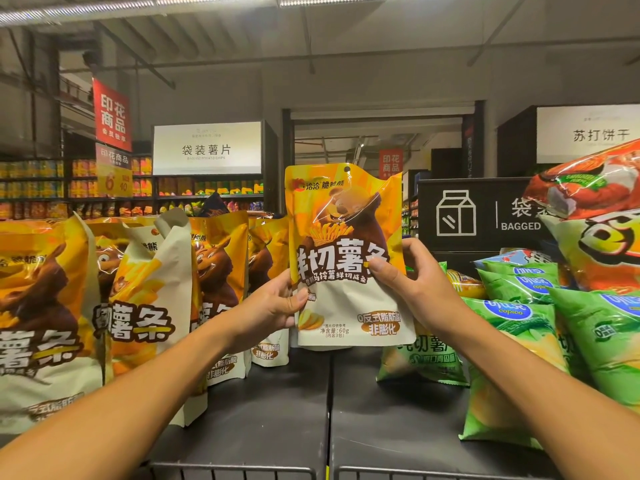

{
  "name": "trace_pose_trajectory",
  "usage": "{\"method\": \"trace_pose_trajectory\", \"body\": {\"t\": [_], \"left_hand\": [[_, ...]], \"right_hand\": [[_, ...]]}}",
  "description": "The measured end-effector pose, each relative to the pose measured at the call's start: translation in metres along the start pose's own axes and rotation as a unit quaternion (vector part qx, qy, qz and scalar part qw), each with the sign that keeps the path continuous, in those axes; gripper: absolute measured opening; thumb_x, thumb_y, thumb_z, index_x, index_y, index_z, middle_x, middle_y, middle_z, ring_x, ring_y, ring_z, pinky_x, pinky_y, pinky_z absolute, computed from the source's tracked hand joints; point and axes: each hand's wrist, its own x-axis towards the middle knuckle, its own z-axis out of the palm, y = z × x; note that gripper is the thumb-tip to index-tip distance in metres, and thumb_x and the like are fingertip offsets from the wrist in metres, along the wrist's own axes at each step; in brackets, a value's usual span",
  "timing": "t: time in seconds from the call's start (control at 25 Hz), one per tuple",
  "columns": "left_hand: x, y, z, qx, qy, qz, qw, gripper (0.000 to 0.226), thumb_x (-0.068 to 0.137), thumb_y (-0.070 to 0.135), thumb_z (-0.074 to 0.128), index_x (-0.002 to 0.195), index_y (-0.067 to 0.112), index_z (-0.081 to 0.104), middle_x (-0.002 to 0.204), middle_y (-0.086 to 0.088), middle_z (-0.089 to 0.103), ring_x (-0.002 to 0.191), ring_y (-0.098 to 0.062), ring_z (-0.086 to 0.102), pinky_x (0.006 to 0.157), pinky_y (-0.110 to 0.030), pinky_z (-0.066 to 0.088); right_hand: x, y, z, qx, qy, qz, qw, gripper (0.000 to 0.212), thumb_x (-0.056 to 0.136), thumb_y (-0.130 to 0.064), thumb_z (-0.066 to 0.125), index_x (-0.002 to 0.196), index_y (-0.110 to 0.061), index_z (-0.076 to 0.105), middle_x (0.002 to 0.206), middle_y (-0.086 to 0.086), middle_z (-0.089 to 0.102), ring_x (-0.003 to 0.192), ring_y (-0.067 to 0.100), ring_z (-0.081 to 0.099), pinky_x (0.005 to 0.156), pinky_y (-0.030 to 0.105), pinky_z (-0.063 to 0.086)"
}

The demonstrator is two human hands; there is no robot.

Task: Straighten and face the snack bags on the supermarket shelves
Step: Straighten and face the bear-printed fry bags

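Note:
I hold one yellow-and-white snack bag with a brown bear point(346, 258) upright above the dark shelf top point(284, 403), its front facing me. My left hand point(273, 303) grips its lower left edge with the thumb on the front. My right hand point(412, 282) pinches its right side, thumb across the printed letters. A row of the same bear bags point(145, 306) stands to the left, some leaning and turned at angles. Green snack bags point(519, 341) lie piled on the right.
An orange-and-white bag point(595, 216) juts out at the upper right above the green pile. A black "BAGGED" sign point(478, 213) stands behind the shelf. A wire rail point(242, 471) runs along the shelf's front edge. Further shelves of snacks point(104, 188) fill the far aisle.

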Motion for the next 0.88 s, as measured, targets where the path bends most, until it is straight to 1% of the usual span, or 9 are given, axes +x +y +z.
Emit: {"method": "trace_pose_trajectory", "body": {"t": [0.2, 0.32, 0.44, 0.52, 0.56, 0.6, 0.68, 0.76, 0.88], "left_hand": [[0.0002, -0.0001, -0.0001, 0.000, -0.013, 0.001, 1.000, 0.046, 0.082, 0.018, 0.058, 0.126, 0.029, 0.049, 0.115, 0.010, 0.073, 0.106, -0.013, 0.069, 0.076, -0.027, 0.059], [0.0010, -0.0005, -0.0007, 0.007, -0.007, -0.004, 1.000, 0.044, 0.087, 0.020, 0.066, 0.127, 0.028, 0.048, 0.116, 0.009, 0.072, 0.106, -0.013, 0.069, 0.075, -0.026, 0.059], [-0.0009, 0.0017, 0.0008, 0.040, 0.011, 0.001, 0.999, 0.063, 0.072, 0.033, 0.076, 0.129, 0.030, 0.049, 0.123, 0.005, 0.069, 0.106, -0.012, 0.069, 0.075, -0.026, 0.058], [-0.0023, 0.0044, 0.0016, 0.072, 0.023, 0.014, 0.997, 0.086, 0.055, 0.053, 0.088, 0.129, 0.032, 0.050, 0.126, 0.007, 0.067, 0.112, -0.013, 0.067, 0.084, -0.031, 0.057], [-0.0027, 0.0053, 0.0016, 0.081, 0.024, 0.024, 0.996, 0.095, 0.047, 0.061, 0.089, 0.130, 0.032, 0.050, 0.126, 0.009, 0.067, 0.115, -0.013, 0.065, 0.089, -0.034, 0.056], [-0.0030, 0.0063, 0.0018, 0.083, 0.023, 0.033, 0.996, 0.100, 0.044, 0.064, 0.088, 0.131, 0.032, 0.050, 0.127, 0.010, 0.067, 0.117, -0.013, 0.064, 0.093, -0.037, 0.054], [-0.0033, 0.0088, 0.0030, 0.068, 0.024, 0.040, 0.997, 0.107, 0.042, 0.063, 0.090, 0.134, 0.028, 0.049, 0.130, 0.008, 0.066, 0.120, -0.013, 0.062, 0.095, -0.038, 0.054], [-0.0031, 0.0095, 0.0030, 0.054, 0.030, 0.028, 0.998, 0.112, 0.040, 0.061, 0.091, 0.137, 0.024, 0.048, 0.131, 0.006, 0.065, 0.121, -0.013, 0.061, 0.097, -0.036, 0.054], [-0.0030, 0.0075, 0.0013, 0.059, 0.017, 0.014, 0.998, 0.108, 0.042, 0.060, 0.091, 0.134, 0.022, 0.050, 0.128, 0.007, 0.067, 0.119, -0.011, 0.062, 0.092, -0.031, 0.056]], "right_hand": [[-0.0019, -0.0020, 0.0006, 0.006, -0.001, 0.004, 1.000, 0.049, 0.075, -0.046, 0.074, 0.113, -0.020, 0.056, 0.096, -0.014, 0.076, 0.084, 0.004, 0.074, 0.065, 0.013, 0.053], [-0.0028, -0.0040, 0.0008, 0.003, -0.005, 0.009, 1.000, 0.048, 0.075, -0.046, 0.073, 0.113, -0.021, 0.056, 0.096, -0.017, 0.075, 0.083, 0.002, 0.073, 0.064, 0.012, 0.053], [-0.0029, -0.0049, 0.0007, 0.001, -0.008, 0.016, 1.000, 0.049, 0.075, -0.047, 0.072, 0.114, -0.022, 0.056, 0.097, -0.018, 0.075, 0.085, 0.000, 0.072, 0.064, 0.011, 0.053], [-0.0022, -0.0052, 0.0006, -0.002, -0.006, 0.019, 1.000, 0.050, 0.075, -0.049, 0.070, 0.116, -0.023, 0.057, 0.097, -0.016, 0.076, 0.087, -0.002, 0.072, 0.065, 0.009, 0.052], [-0.0018, -0.0051, 0.0009, -0.003, -0.006, 0.022, 1.000, 0.050, 0.076, -0.050, 0.069, 0.117, -0.024, 0.058, 0.099, -0.015, 0.075, 0.087, -0.003, 0.071, 0.066, 0.008, 0.051], [-0.0015, -0.0056, 0.0011, -0.005, -0.008, 0.026, 1.000, 0.050, 0.077, -0.052, 0.067, 0.119, -0.026, 0.059, 0.102, -0.014, 0.075, 0.089, -0.004, 0.071, 0.067, 0.008, 0.050], [-0.0004, -0.0064, 0.0023, -0.005, -0.018, 0.035, 0.999, 0.048, 0.079, -0.054, 0.064, 0.119, -0.028, 0.061, 0.107, -0.017, 0.075, 0.093, -0.006, 0.069, 0.069, 0.006, 0.049], [0.0006, -0.0065, 0.0033, -0.007, -0.029, 0.043, 0.999, 0.042, 0.080, -0.055, 0.061, 0.115, -0.031, 0.062, 0.104, -0.023, 0.074, 0.094, -0.008, 0.068, 0.070, 0.004, 0.049], [0.0010, -0.0057, 0.0033, -0.007, -0.035, 0.045, 0.998, 0.042, 0.079, -0.059, 0.060, 0.113, -0.034, 0.062, 0.106, -0.024, 0.074, 0.096, -0.005, 0.069, 0.071, 0.008, 0.051]]}}
